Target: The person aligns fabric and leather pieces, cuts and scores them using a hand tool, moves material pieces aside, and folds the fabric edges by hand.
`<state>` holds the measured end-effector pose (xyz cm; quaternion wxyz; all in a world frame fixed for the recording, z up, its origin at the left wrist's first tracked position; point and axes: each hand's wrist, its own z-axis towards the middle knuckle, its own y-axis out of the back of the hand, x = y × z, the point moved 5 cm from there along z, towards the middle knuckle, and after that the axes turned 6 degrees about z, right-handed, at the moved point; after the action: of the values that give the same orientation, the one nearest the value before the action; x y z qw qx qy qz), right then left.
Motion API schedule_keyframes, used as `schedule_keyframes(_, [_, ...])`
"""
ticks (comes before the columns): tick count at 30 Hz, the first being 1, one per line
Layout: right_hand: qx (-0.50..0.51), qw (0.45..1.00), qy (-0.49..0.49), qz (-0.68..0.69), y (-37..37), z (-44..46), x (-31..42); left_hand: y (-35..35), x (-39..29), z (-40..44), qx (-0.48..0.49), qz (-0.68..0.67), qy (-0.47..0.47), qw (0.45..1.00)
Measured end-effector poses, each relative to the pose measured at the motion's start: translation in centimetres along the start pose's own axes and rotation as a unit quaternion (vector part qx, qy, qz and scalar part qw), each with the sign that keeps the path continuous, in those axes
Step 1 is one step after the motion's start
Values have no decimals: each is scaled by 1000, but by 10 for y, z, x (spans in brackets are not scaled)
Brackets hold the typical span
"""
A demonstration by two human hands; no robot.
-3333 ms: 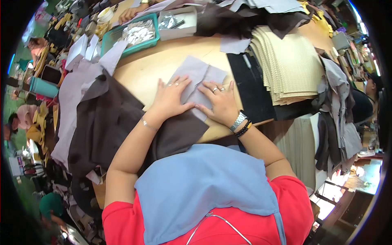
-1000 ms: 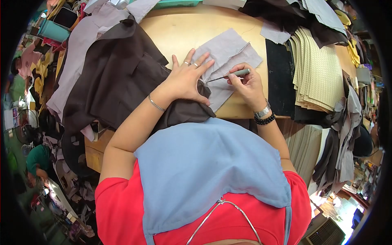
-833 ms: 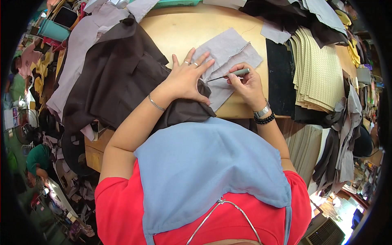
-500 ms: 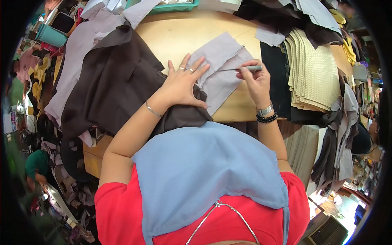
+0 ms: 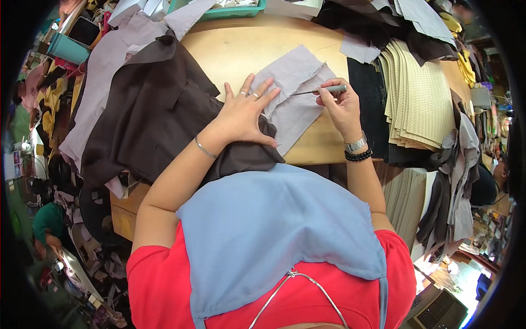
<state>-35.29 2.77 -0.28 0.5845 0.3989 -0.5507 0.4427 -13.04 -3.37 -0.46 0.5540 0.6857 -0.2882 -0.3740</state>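
My left hand [image 5: 245, 112] lies flat with spread fingers, its fingertips on a pale grey-lilac piece of material [image 5: 298, 120] and its heel by the dark brown material [image 5: 156, 112]. The pale piece has a folded or layered edge running diagonally across it. In my right hand [image 5: 344, 108] is an awl-like tool [image 5: 336, 88] with a grey-green handle and a thin metal shaft. Its shaft points left, and the tip meets the pale piece near that edge, close to my left fingertips. Whether the tip pierces the material I cannot tell.
The wooden table [image 5: 230, 46] carries a black strip [image 5: 366, 109] and a stack of cream textured sheets [image 5: 419, 96] at the right. A teal tray [image 5: 224, 13] stands at the back. Pale and dark scraps [image 5: 463, 175] hang at right. Another person [image 5: 48, 225] is at far left.
My right hand and the tool have shifted very slightly left and up. My left hand stays in place on the material.
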Motion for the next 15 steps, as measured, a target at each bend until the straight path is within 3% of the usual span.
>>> schedule_keyframes(5, [13, 1000, -26, -1, -3, 0, -5, 0, 0, 0, -3, 0, -1, 1000])
schedule_keyframes(15, [17, 967, -228, 115, -8, 6, -24, -1, -1, 1, -20, 16, 6, 1000])
